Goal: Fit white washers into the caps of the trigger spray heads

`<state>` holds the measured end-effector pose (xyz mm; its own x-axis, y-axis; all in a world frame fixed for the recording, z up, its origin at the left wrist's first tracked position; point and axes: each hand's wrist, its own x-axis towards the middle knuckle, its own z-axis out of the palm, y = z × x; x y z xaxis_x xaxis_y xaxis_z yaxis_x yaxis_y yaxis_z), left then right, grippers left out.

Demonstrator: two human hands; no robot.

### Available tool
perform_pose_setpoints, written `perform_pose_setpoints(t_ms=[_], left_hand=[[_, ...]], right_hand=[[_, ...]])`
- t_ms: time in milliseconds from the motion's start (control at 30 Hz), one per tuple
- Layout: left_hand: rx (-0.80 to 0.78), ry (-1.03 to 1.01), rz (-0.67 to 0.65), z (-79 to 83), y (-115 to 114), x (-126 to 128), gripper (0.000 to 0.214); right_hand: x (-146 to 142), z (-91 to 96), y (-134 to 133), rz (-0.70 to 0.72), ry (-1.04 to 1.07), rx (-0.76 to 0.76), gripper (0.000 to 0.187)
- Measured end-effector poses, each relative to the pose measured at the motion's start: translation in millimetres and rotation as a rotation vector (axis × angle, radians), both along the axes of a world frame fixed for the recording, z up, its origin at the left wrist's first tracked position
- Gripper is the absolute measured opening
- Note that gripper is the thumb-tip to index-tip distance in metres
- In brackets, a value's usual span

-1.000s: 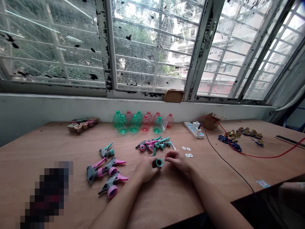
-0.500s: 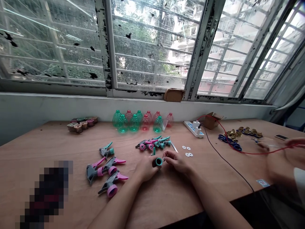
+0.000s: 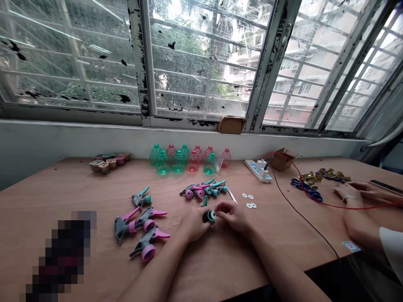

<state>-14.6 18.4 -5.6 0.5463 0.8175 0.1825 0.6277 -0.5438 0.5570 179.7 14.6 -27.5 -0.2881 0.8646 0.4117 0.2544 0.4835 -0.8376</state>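
My left hand (image 3: 192, 223) is closed around a spray trigger head (image 3: 205, 201) with a green lever and collar, its collar mouth turned toward my right hand (image 3: 232, 214). A white washer (image 3: 213, 214) shows at that mouth, pinched at its edge by the right fingertips; how deep it sits, I cannot tell. Right of my hands lie several loose white washers (image 3: 249, 206). Beyond them is a cluster of pink and green spray heads (image 3: 201, 191). More spray heads (image 3: 147, 243) with pink or green collars lie to the left.
Green and red bottles (image 3: 178, 162) stand by the wall. A white power strip (image 3: 258, 172) has a black cable and a red cable (image 3: 340, 207) crossing the table. Another person's hands (image 3: 349, 192) are at the right, near gold and blue parts (image 3: 307, 191). A blurred dark shape (image 3: 63, 256) is at left.
The white washer has come to the green collar's mouth, which showed open before. The other person's hands have moved together on the table at the right.
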Motion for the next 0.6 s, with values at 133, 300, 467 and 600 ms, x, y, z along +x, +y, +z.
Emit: perform_pose_setpoints(t_ms=[133, 300, 467, 600], left_hand=[[-0.002, 0.025, 0.005, 0.2, -0.3, 0.6, 0.028], [0.016, 0.073, 0.005, 1.0, -0.4, 0.9, 0.031], [0.016, 0.083, 0.014, 1.7, -1.2, 1.0, 0.035], [0.027, 0.083, 0.003, 0.5, -0.7, 1.3, 0.035]], right_hand=[[-7.6, 0.0, -3.6, -0.068, -0.098, 0.11, 0.008], [-11.7, 6.2, -7.3, -0.121, -0.182, 0.25, 0.005], [-9.8, 6.1, -9.4, -0.137, -0.255, 0.321, 0.009], [-9.2, 3.5, -9.8, -0.123, -0.309, 0.35, 0.014]])
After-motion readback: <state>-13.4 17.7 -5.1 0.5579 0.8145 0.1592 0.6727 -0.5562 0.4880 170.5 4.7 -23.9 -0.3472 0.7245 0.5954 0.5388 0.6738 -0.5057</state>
